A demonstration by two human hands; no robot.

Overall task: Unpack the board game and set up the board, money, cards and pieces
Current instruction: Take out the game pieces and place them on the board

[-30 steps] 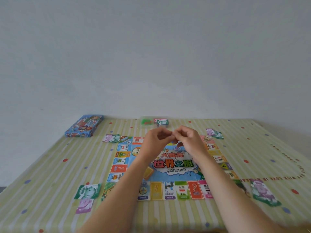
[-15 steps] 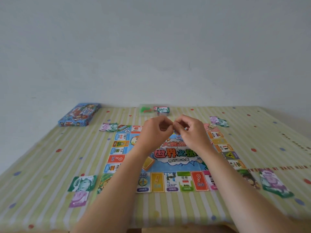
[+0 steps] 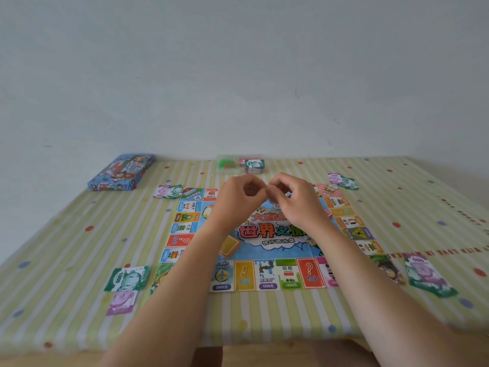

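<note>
Showing one square game board [image 3: 267, 234], flat on the striped, dotted surface [image 3: 66, 247] directly beneath the fingers [image 3: 258, 185]. Its rim is a ring of coloured property squares around a blue centre with large cartoon lettering. One orange card stack [image 3: 229, 246] lies on the blue centre, below and nearer than the fingers.

The left hand [image 3: 239, 200] and right hand [image 3: 293, 200] hover above the board's far half. All fingers are curled, and the tips of both hands meet between them. Whether they pinch anything cannot be told.

Four sets of play money lie off the board's corners, each showing one green and one purple note:
- far-left money set [image 3: 169, 191], left of the fingers
- far-right money set [image 3: 341, 180], right of them
- near-left money set [image 3: 127, 279]
- near-right money set [image 3: 426, 274]

Beyond the fingers sit one banknote bundle [image 3: 254, 165] and, just beside it, one cluster of green pieces [image 3: 227, 164], too blurred to count. One blue game box [image 3: 121, 172] lies well to the far left.
</note>
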